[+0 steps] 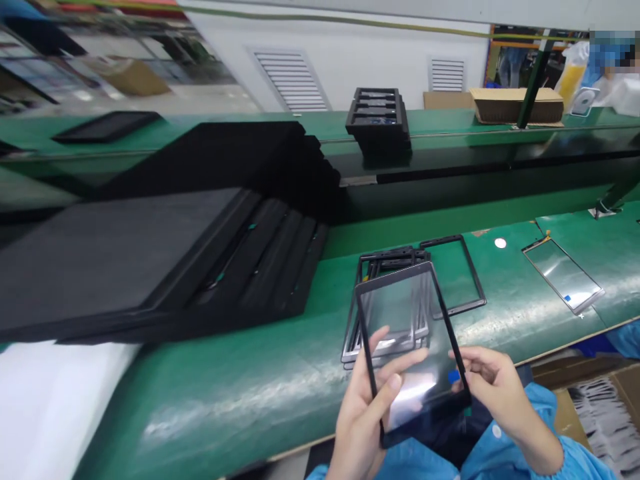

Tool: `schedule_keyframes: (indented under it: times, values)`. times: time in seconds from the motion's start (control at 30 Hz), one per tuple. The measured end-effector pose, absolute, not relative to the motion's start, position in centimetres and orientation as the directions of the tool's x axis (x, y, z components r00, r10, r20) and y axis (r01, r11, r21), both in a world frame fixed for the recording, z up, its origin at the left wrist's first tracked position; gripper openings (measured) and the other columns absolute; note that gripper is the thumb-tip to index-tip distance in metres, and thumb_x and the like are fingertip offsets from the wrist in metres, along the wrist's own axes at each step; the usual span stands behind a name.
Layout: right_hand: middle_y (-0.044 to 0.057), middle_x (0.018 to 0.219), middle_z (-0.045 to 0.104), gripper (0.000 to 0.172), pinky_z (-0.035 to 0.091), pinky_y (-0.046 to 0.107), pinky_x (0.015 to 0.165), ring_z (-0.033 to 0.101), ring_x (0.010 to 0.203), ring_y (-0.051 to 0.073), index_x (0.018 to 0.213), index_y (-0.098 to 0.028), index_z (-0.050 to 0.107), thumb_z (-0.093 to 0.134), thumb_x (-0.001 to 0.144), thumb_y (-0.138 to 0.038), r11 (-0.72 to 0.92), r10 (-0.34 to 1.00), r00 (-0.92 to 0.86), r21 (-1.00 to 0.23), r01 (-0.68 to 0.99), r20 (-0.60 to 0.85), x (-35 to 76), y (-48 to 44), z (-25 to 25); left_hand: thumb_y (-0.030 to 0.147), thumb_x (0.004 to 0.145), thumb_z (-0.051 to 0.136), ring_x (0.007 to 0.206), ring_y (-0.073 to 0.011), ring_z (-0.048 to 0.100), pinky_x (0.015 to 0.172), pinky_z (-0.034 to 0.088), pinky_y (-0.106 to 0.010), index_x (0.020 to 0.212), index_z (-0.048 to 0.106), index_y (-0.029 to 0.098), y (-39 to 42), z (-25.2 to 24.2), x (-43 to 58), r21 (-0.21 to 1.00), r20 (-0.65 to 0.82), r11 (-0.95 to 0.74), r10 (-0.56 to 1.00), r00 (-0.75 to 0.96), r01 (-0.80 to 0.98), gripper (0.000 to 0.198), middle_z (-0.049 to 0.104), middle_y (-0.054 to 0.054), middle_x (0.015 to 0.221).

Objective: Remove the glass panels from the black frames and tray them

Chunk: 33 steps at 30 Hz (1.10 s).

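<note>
A clear tablet screen panel with a black border (420,387) is held tilted above the front edge of the green bench. My left hand (361,417) grips its left side, thumb on the front and fingers behind, showing through the glass. At the lower right edge, my right hand (503,387) has its fingers closed around the border beside a small blue tab (453,377). Behind the panel lie several stacked black tablet frames (351,333), partly hidden by it. One more frame (475,273) overlaps them on the right. Farther right lies another clear panel (565,277).
Stacked black trays (150,247) fill the left of the green bench (240,393). A white sheet (55,407) lies at lower left. On the back shelf are smaller black trays (377,123) and a cardboard box (520,110). A dark post (535,80) rises there.
</note>
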State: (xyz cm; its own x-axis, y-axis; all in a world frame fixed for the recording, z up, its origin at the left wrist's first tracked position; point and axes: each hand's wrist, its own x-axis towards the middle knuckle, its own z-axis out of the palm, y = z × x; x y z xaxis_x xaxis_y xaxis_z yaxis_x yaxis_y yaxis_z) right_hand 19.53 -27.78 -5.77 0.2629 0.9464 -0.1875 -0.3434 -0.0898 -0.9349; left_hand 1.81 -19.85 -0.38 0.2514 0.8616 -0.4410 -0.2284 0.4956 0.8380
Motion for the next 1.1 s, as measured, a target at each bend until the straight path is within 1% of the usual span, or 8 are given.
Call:
schedule_keyframes:
  times: [0.13,0.2,0.27,0.33,0.47,0.67,0.83,1.1]
  values:
    - [0.006,0.091,0.076,0.030,0.063,0.030,0.068,0.076,0.069,0.018,0.111,-0.022,0.088,0.077,0.095,-0.045,-0.034,0.961,0.254,-0.963,-0.268,-0.105,21.6,-28.2,-4.0,0.048,0.077,0.089,0.095,-0.0331,0.081,0.070,0.065,-0.035,0.114,0.070,0.027,-19.2,-0.1,0.4,0.836,-0.404,0.460,0.885,0.231,-0.298,0.047,0.083,-0.011,0.121]
    - [0.006,0.089,0.075,0.026,0.061,0.027,0.064,0.075,0.068,0.017,0.109,-0.022,0.089,0.074,0.097,-0.040,-0.028,0.979,0.193,-0.986,-0.163,-0.060,23.2,-28.6,-2.7,0.062,0.074,0.086,0.093,-0.0361,0.080,0.070,0.066,-0.040,0.102,0.074,0.025,-18.0,0.7,-1.0,0.840,-0.367,0.437,0.894,0.257,-0.322,0.048,0.083,-0.012,0.119]
    - [0.005,0.087,0.075,0.022,0.060,0.025,0.064,0.074,0.071,0.016,0.109,-0.023,0.089,0.072,0.098,-0.033,-0.043,0.993,0.109,-0.997,-0.071,-0.051,24.8,-29.0,-1.5,0.067,0.073,0.084,0.080,-0.0335,0.079,0.066,0.065,-0.040,0.107,0.077,0.023,-17.0,1.7,-2.1,0.868,-0.359,0.429,0.891,0.280,-0.252,0.056,0.084,-0.013,0.107]
    - [0.004,0.085,0.075,0.020,0.059,0.024,0.065,0.074,0.072,0.016,0.108,-0.023,0.089,0.073,0.096,-0.028,-0.087,0.996,0.024,-0.996,-0.037,-0.088,25.8,-29.3,-0.7,0.061,0.073,0.089,0.066,-0.0283,0.075,0.058,0.061,-0.035,0.118,0.078,0.022,-16.5,2.5,-2.7,0.908,-0.369,0.411,0.877,0.309,-0.081,0.061,0.084,-0.014,0.097]
    - [0.003,0.085,0.079,0.018,0.059,0.024,0.063,0.073,0.065,0.014,0.105,-0.025,0.089,0.080,0.094,-0.035,-0.224,0.975,-0.039,-0.955,-0.194,-0.220,26.4,-29.4,-0.7,0.042,0.071,0.096,0.052,-0.0233,0.072,0.048,0.053,-0.027,0.131,0.075,0.021,-17.2,3.3,-2.2,0.913,-0.408,0.364,0.838,0.361,0.186,0.067,0.083,-0.014,0.087]
    - [0.006,0.073,0.080,0.031,0.054,0.024,0.049,0.070,0.049,0.016,0.088,-0.021,0.089,0.092,0.081,-0.051,-0.244,0.942,0.101,-0.858,-0.453,-0.321,25.8,-29.5,-2.2,0.046,0.077,0.091,0.046,-0.0207,0.068,0.038,0.044,-0.023,0.122,0.071,0.019,-18.5,4.1,-1.0,0.898,-0.440,0.415,0.834,0.332,0.147,0.056,0.085,-0.015,0.090]
    - [0.006,0.054,0.072,0.043,0.052,0.026,0.048,0.067,0.046,0.018,0.079,-0.018,0.089,0.091,0.079,-0.061,-0.215,0.915,0.215,-0.862,-0.459,-0.342,25.5,-29.5,-1.5,0.049,0.077,0.091,0.044,-0.0201,0.066,0.037,0.044,-0.024,0.122,0.071,0.019,-18.8,4.5,-0.4,0.897,-0.441,0.424,0.855,0.273,0.123,0.058,0.084,-0.014,0.088]
    - [0.007,0.058,0.076,0.041,0.054,0.027,0.047,0.066,0.043,0.018,0.074,-0.020,0.088,0.092,0.077,-0.061,-0.140,0.900,0.307,-0.872,-0.470,-0.310,25.1,-29.4,0.0,0.051,0.079,0.088,0.044,-0.0201,0.065,0.039,0.049,-0.027,0.123,0.069,0.019,-18.6,5.0,-0.1,0.903,-0.425,0.386,0.868,0.257,0.189,0.057,0.084,-0.010,0.085]
